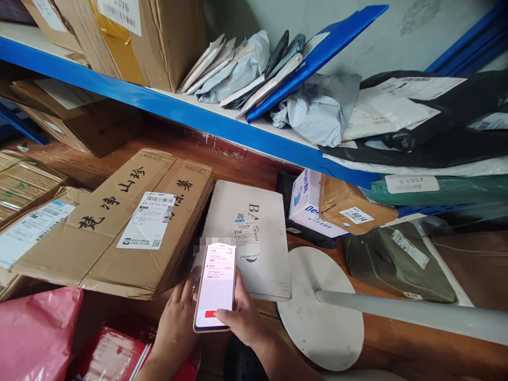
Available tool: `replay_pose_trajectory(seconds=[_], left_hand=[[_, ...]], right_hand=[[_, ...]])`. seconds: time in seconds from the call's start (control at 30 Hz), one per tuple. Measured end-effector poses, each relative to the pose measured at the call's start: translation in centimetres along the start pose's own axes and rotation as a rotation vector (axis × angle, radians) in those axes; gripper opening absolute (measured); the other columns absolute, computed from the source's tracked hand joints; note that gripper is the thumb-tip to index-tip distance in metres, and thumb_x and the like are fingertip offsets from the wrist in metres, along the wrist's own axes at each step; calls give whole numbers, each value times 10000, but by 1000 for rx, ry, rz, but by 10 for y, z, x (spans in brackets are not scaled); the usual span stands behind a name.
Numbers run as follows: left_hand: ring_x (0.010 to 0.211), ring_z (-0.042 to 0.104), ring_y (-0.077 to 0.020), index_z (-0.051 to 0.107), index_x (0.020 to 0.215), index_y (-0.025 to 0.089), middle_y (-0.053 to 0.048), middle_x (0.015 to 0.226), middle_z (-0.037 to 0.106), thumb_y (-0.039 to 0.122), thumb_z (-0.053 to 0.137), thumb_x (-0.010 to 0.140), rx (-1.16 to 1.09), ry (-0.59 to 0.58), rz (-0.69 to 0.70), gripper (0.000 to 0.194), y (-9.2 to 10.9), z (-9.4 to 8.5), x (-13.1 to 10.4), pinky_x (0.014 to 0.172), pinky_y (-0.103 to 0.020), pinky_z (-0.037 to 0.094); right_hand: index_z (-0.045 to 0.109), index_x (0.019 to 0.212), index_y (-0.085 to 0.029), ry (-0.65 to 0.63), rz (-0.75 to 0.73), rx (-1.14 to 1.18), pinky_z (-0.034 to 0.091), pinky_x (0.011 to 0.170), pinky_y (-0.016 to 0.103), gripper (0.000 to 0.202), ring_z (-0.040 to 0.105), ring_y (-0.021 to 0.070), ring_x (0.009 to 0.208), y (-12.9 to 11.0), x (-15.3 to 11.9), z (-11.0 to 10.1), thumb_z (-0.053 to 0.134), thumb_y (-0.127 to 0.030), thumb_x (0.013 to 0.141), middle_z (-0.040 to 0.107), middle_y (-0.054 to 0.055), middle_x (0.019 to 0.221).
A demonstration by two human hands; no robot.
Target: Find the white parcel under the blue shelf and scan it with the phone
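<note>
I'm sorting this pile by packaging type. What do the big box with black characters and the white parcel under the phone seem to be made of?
The big box looks like plain brown corrugated cardboard, matte, with creased edges and a paper label. The white parcel seems to be white cardboard or stiff paper wrap: flat, matte, scuffed, printed lettering; which one I cannot tell. Both hands hold the glossy-screened phone.

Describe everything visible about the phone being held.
The phone is a slim slab with a pale gold-toned edge, held upright and tilted slightly back, screen facing the camera. The lit display is mostly white and pink with small text lines and a red button near the bottom; its top strip is blurred. The left hand cups its left edge while the right hand grips the right edge, thumb resting on the lower screen. It hovers before a white parcel, beside a large cardboard box.
</note>
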State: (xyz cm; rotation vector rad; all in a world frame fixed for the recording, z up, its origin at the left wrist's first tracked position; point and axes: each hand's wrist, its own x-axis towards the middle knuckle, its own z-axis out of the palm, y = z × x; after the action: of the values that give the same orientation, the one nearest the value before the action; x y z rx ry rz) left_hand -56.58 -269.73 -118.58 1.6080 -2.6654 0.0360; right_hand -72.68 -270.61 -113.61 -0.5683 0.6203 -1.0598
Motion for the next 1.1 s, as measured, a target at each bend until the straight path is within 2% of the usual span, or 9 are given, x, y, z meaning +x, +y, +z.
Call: replay_pose_trajectory(seconds=[0.13, 0.2, 0.33, 0.5, 0.8, 0.93, 1.1], left_hand=[[1050, 556, -341, 711, 1093, 160, -180, 1128, 660, 155, 536, 809, -21, 76, 50, 334, -4, 6, -4, 927, -486, 460], [1070, 545, -352, 714, 1088, 164, -185, 1121, 663, 163, 526, 802, -14, 102, 77, 342, -5, 11, -6, 950, -510, 445], [1122, 522, -357, 707, 1116, 206, -171, 1177, 647, 164, 548, 791, -19, 62, 75, 364, -5, 15, -8, 972, -513, 426], [1096, 533, -358, 720, 1086, 261, -137, 1163, 659, 180, 599, 768, -33, 31, 110, 350, -5, 13, -7, 956, -512, 420], [1124, 523, -355, 708, 1120, 265, -133, 1202, 645, 174, 575, 800, -39, 22, 96, 359, -1, 3, -2, 953, -514, 419], [1109, 525, -335, 691, 1151, 264, -126, 1208, 639, 158, 561, 812, -65, -6, 64, 379, -2, 7, -4, 977, -507, 411], [1065, 520, -334, 691, 1150, 198, -157, 1148, 647, 185, 573, 798, -45, 63, 70, 372, -3, 16, -8, 947, -485, 433]], right_hand=[[327, 1309, -237, 14, 33, 38, 447, 996, 564, 795, 650, 319, 1099, 0, 1, 3, 776, -249, 653, 625, 128, 1265], [317, 1330, -242, 21, 63, 56, 412, 1037, 570, 824, 616, 323, 1161, -1, 0, 5, 782, -247, 650, 581, 141, 1336], [323, 1343, -253, 23, 89, 61, 358, 1082, 584, 835, 567, 325, 1227, -1, -2, 9, 787, -237, 649, 567, 133, 1361], [329, 1349, -241, 27, 103, 39, 329, 1092, 598, 865, 525, 327, 1266, 2, -3, 6, 805, -272, 628, 572, 136, 1349], [350, 1341, -264, 36, 107, 35, 334, 1070, 621, 857, 570, 324, 1205, 1, -2, 7, 819, -288, 624, 608, 121, 1271], [355, 1338, -265, 35, 89, 33, 290, 1094, 628, 842, 518, 324, 1262, 1, -1, 7, 814, -286, 633, 589, 122, 1305], [356, 1324, -260, 11, 62, 29, 300, 1092, 617, 810, 534, 327, 1245, 4, -1, 3, 812, -281, 654, 591, 126, 1306]])
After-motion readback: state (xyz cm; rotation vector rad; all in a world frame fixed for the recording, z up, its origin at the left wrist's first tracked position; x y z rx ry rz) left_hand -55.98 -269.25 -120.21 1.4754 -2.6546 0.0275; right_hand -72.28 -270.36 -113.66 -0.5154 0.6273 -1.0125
